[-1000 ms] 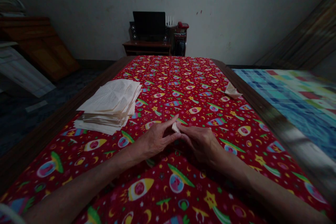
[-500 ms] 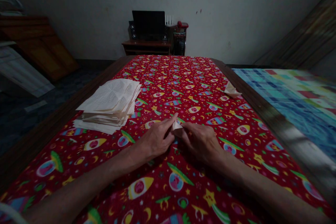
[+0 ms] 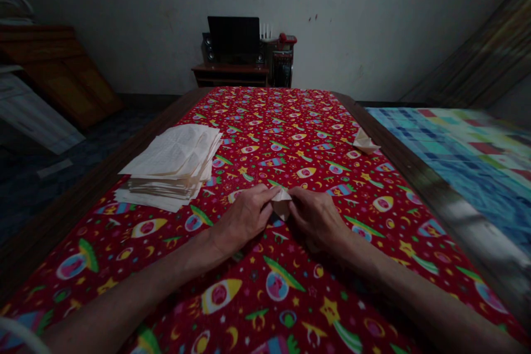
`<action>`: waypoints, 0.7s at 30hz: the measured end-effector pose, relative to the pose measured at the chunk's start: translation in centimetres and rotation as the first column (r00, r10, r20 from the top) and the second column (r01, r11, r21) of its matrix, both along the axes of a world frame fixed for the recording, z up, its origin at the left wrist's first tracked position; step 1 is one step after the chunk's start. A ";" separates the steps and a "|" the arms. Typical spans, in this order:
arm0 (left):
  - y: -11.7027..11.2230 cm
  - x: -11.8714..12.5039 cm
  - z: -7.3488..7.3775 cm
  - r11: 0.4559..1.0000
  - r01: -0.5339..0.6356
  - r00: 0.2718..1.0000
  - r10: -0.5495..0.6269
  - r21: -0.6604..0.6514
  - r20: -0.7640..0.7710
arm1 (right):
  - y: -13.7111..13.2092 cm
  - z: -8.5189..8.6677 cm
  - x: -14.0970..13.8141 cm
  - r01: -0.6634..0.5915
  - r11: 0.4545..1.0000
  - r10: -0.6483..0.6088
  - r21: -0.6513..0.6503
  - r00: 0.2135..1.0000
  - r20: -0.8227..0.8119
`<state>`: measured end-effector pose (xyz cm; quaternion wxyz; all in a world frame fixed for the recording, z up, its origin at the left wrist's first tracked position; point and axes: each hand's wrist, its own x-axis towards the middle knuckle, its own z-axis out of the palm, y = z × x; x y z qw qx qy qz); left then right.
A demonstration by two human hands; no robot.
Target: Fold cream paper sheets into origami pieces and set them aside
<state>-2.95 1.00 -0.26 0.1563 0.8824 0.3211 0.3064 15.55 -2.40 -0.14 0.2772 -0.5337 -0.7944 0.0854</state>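
Observation:
Between my two hands is a small piece of folded paper (image 3: pixel 282 206), pale and creased, held just above the red patterned cloth (image 3: pixel 305 298). My left hand (image 3: pixel 249 211) pinches its left side between thumb and fingers. On the right side, my right hand (image 3: pixel 317 215) grips it with thumb and fingertips. A stack of paper sheets (image 3: pixel 170 157) with uneven edges lies to the left, beyond my left forearm. Near the cloth's right edge rests a folded paper boat (image 3: pixel 365 142).
The cloth covers a dark wooden table (image 3: pixel 178 116). Beyond its far end stand a monitor (image 3: pixel 234 40) and speakers on a small desk (image 3: pixel 230 73). To the right lies a bed with a checked cover (image 3: pixel 435 149); wooden cabinets (image 3: pixel 68 80) stand at left.
My left index finger, raised before, has come down onto the folded paper. My hands have moved slightly apart, and more of the paper shows between them.

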 end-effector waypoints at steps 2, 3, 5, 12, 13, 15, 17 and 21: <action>0.3 -0.1 -0.1 1.000 -0.017 1.000 0.017 -0.017 -0.002 | 0.0 -0.1 0.1 0.014 1.000 -0.014 -0.009 0.999 -0.031; 0.4 0.0 -0.1 0.999 -0.035 0.999 0.035 -0.024 -0.005 | 0.0 -0.1 0.0 0.023 1.000 -0.023 -0.010 0.999 -0.041; 0.6 0.2 0.2 0.996 -0.081 0.996 0.080 -0.045 -0.026 | 0.0 -0.1 -0.2 0.037 0.999 -0.038 -0.007 0.998 -0.050; 0.3 1.2 1.0 0.994 -0.094 0.989 0.086 -0.061 -0.118 | 0.1 0.1 -0.7 0.110 0.994 -0.109 -0.015 0.990 0.086; 0.2 1.3 1.0 0.994 -0.085 0.991 0.079 -0.062 -0.108 | 0.2 0.2 -0.7 0.119 0.993 -0.117 -0.016 0.986 0.116; 0.1 1.3 1.0 0.995 -0.082 0.993 0.076 -0.063 -0.088 | 0.3 0.2 -0.7 0.130 0.992 -0.126 -0.009 0.979 0.163; 0.0 1.3 0.9 0.994 -0.084 0.994 0.079 -0.064 -0.069 | 0.4 0.2 -0.7 0.128 0.992 -0.126 -0.001 0.975 0.182; 0.2 1.1 0.4 0.996 -0.073 0.996 0.070 -0.050 -0.054 | 0.4 -0.2 -0.4 0.110 0.994 -0.110 0.007 0.981 0.162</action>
